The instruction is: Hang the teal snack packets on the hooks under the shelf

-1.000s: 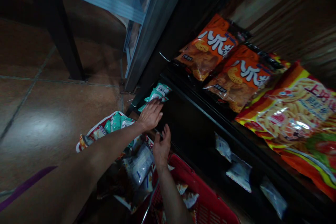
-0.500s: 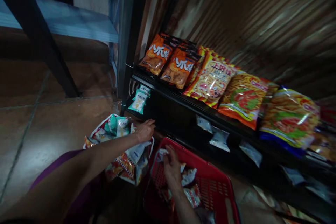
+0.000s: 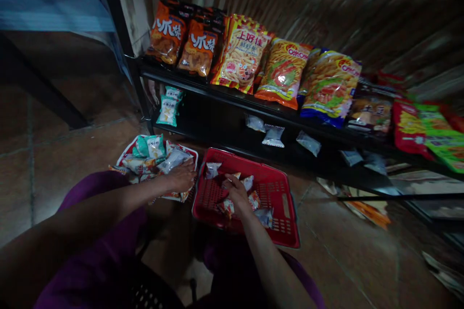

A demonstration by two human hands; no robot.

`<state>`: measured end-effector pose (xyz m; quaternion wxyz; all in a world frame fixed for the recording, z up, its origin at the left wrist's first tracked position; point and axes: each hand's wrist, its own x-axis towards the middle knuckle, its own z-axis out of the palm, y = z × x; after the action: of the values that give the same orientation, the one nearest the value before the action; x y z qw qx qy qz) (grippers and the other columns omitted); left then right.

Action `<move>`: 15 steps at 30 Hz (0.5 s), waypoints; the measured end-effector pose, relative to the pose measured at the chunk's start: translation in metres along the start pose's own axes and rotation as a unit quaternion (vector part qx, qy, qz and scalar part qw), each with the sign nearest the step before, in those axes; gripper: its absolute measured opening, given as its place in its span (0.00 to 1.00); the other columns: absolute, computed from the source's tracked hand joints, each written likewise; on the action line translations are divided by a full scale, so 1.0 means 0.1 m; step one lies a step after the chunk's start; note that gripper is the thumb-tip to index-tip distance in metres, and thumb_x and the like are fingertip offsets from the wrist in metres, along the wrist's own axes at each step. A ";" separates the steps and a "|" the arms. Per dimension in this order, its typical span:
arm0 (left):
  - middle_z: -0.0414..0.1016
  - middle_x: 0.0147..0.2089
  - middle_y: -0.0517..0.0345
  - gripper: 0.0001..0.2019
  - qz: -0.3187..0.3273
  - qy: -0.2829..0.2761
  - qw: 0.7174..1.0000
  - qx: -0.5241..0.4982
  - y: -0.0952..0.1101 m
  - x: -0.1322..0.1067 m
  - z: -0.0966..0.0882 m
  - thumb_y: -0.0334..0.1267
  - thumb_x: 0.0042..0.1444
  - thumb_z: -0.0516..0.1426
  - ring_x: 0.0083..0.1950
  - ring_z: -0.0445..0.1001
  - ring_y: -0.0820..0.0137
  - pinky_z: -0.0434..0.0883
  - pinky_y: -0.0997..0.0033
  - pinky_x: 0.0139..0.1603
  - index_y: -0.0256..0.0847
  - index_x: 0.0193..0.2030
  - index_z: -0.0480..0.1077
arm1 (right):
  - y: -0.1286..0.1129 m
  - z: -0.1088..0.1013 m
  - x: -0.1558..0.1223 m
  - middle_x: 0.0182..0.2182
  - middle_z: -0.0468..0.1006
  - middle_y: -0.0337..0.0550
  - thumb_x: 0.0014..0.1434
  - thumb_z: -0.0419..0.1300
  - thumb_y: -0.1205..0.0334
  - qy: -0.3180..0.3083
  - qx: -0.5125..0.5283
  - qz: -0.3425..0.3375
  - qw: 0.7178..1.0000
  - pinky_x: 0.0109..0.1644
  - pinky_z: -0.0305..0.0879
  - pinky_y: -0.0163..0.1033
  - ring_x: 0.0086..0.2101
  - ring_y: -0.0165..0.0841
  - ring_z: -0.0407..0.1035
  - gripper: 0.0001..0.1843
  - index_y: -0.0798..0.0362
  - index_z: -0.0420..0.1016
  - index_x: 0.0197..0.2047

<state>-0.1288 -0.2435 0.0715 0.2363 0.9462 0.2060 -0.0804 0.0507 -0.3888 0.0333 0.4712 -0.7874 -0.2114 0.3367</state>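
My left hand [image 3: 182,178] rests on a pile of small snack packets [image 3: 155,157] lying on a red-and-white bag on the floor; its fingers curl over the packets, and whether they grip one is unclear. My right hand [image 3: 237,192] reaches down into a red plastic basket [image 3: 279,222] and closes over small wrapped packets [image 3: 250,193] inside it. A few teal-and-white packets [image 3: 169,106] stand at the left end of the lower shelf.
A black shelf [image 3: 232,99] holds a row of large snack bags: orange ones [image 3: 181,41] at the left, yellow and green ones [image 3: 286,70] further right. Small clear packets [image 3: 273,135] hang on the shelf edge. Brown tiled floor [image 3: 344,260] lies around the basket. A dark table leg [image 3: 36,91] stands at the left.
My left hand has drawn back from the teal packets on the lower shelf to the pile on the floor. My right hand has dropped into the red basket. The view has swung right.
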 end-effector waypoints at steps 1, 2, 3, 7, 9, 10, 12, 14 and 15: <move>0.64 0.61 0.46 0.17 -0.025 0.029 0.999 -0.001 -0.07 -0.07 0.02 0.34 0.53 0.52 0.67 0.54 0.58 0.54 0.54 0.64 0.40 0.49 0.71 | -0.04 0.03 0.00 0.39 0.78 0.48 0.47 0.57 0.52 -0.011 0.013 -0.004 1.000 0.50 0.65 0.46 0.41 0.38 0.72 0.24 0.56 0.73 0.46; 0.60 0.64 0.45 0.20 -0.053 0.051 0.997 0.004 -0.14 -0.13 0.04 0.34 0.53 0.53 0.68 0.51 0.57 0.52 0.53 0.65 0.39 0.53 0.69 | -0.08 0.07 0.01 0.39 0.79 0.47 0.47 0.57 0.52 -0.024 0.024 -0.008 0.999 0.50 0.65 0.47 0.41 0.38 0.72 0.24 0.55 0.73 0.46; 0.57 0.66 0.44 0.23 -0.084 0.060 0.995 0.011 -0.23 -0.18 0.05 0.35 0.53 0.53 0.69 0.47 0.56 0.49 0.52 0.66 0.37 0.57 0.66 | -0.13 0.12 0.02 0.40 0.79 0.47 0.48 0.58 0.52 -0.033 0.032 -0.014 0.999 0.50 0.65 0.47 0.42 0.38 0.72 0.23 0.54 0.74 0.45; 0.51 0.68 0.42 0.28 -0.202 0.047 0.978 -0.007 -0.67 -0.24 -0.05 0.41 0.53 0.55 0.70 0.44 0.53 0.49 0.53 0.66 0.35 0.61 0.61 | -0.36 0.37 0.14 0.42 0.78 0.46 0.48 0.58 0.51 -0.091 0.017 -0.042 0.995 0.52 0.64 0.47 0.43 0.38 0.72 0.23 0.53 0.74 0.45; 0.57 0.65 0.42 0.25 -0.262 0.079 0.961 -0.026 -0.93 -0.22 -0.14 0.40 0.53 0.56 0.68 0.49 0.55 0.51 0.59 0.66 0.35 0.58 0.64 | -0.46 0.50 0.21 0.41 0.79 0.46 0.48 0.58 0.51 -0.096 0.015 -0.060 0.993 0.50 0.65 0.46 0.42 0.37 0.72 0.23 0.51 0.74 0.46; 0.59 0.64 0.42 0.23 -0.288 0.094 0.953 -0.026 -1.07 -0.19 -0.20 0.38 0.54 0.54 0.68 0.51 0.56 0.52 0.60 0.66 0.34 0.57 0.65 | -0.50 0.56 0.24 0.40 0.79 0.45 0.48 0.58 0.52 -0.096 0.013 -0.067 0.993 0.49 0.66 0.46 0.41 0.37 0.73 0.22 0.51 0.75 0.45; 0.66 0.60 0.44 0.19 -0.354 0.115 0.926 -0.070 -1.33 -0.15 -0.30 0.36 0.57 0.52 0.63 0.61 0.59 0.57 0.63 0.62 0.36 0.55 0.67 | -0.55 0.70 0.29 0.39 0.79 0.45 0.47 0.58 0.54 -0.102 0.008 -0.082 0.991 0.47 0.68 0.45 0.39 0.37 0.73 0.20 0.50 0.76 0.44; 0.69 0.55 0.40 0.19 -0.396 0.118 0.905 -0.097 -1.57 -0.10 -0.37 0.35 0.57 0.51 0.57 0.67 0.57 0.64 0.62 0.56 0.33 0.55 0.67 | -0.58 0.82 0.32 0.39 0.79 0.46 0.48 0.57 0.56 -0.117 -0.001 -0.091 0.989 0.47 0.68 0.46 0.40 0.38 0.73 0.19 0.51 0.76 0.43; 0.70 0.53 0.38 0.19 -0.408 0.118 0.899 -0.110 -1.67 -0.08 -0.39 0.36 0.57 0.52 0.55 0.69 0.56 0.65 0.62 0.54 0.31 0.54 0.67 | -0.58 0.88 0.33 0.39 0.79 0.46 0.49 0.56 0.57 -0.127 -0.010 -0.093 0.988 0.47 0.68 0.46 0.41 0.38 0.73 0.18 0.51 0.76 0.44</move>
<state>-0.2051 -0.0938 0.0381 0.2594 0.7499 0.6076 -0.0341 0.0086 -0.2877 0.0449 0.4617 -0.7202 -0.3452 0.3861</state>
